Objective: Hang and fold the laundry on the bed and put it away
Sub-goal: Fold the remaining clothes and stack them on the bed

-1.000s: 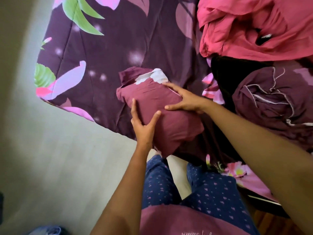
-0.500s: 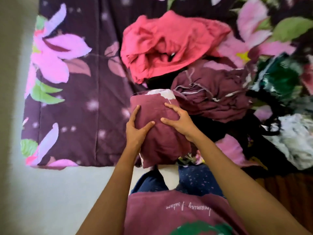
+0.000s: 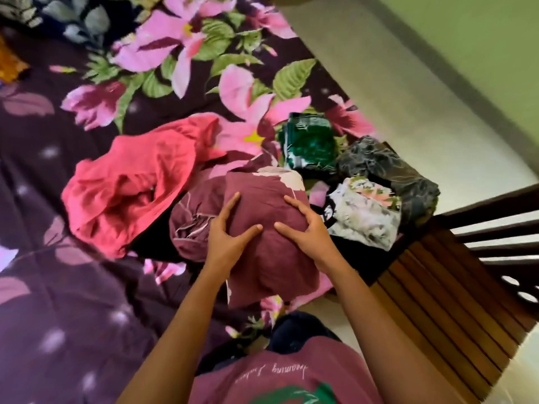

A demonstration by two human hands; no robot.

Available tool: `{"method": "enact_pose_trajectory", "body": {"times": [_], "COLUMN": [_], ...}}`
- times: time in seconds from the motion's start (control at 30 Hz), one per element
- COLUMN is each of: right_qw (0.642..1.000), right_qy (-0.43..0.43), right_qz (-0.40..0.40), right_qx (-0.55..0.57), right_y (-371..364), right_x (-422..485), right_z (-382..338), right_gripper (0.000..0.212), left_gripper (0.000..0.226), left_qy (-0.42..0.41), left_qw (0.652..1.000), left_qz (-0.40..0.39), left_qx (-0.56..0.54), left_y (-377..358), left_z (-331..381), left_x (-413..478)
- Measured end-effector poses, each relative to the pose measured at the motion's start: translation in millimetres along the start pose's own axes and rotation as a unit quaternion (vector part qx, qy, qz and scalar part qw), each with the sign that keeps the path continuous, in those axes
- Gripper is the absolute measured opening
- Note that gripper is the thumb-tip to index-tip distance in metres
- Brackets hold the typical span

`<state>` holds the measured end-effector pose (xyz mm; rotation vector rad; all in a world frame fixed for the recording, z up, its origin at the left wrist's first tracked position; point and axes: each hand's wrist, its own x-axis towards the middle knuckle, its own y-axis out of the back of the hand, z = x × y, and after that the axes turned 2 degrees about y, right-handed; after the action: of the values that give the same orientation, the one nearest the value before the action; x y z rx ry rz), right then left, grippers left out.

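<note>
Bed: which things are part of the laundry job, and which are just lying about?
Job: folded maroon garment, pink garment, crumpled maroon garment, green bundle, grey bundle, white floral bundle.
Just there: floral bedspread, wooden footboard.
</note>
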<state>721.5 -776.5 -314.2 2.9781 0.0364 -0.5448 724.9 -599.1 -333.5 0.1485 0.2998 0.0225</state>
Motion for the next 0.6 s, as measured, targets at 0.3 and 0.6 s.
{"method": "enact_pose_trajectory", "body": {"times": [0.3, 0.6], "right_qw": [0.997, 0.991], "right_qy": [-0.024, 0.097], "right_qz": [0.059, 0.084], "right_qx": [0.047, -0.041], "right_y": [83, 162], "right_x": [67, 225], "right_z": [11, -23], "right_gripper": [0.059, 0.056], "left_gripper": [0.086, 0.080], "left_qy": [0.012, -0.039], "left_qw": [0.997, 0.999], "left_qz": [-0.033, -0.036], "left_qx": [0.068, 0.012], "left_y": [-89, -163], "left_z": [12, 52], "left_x": [80, 226]}}
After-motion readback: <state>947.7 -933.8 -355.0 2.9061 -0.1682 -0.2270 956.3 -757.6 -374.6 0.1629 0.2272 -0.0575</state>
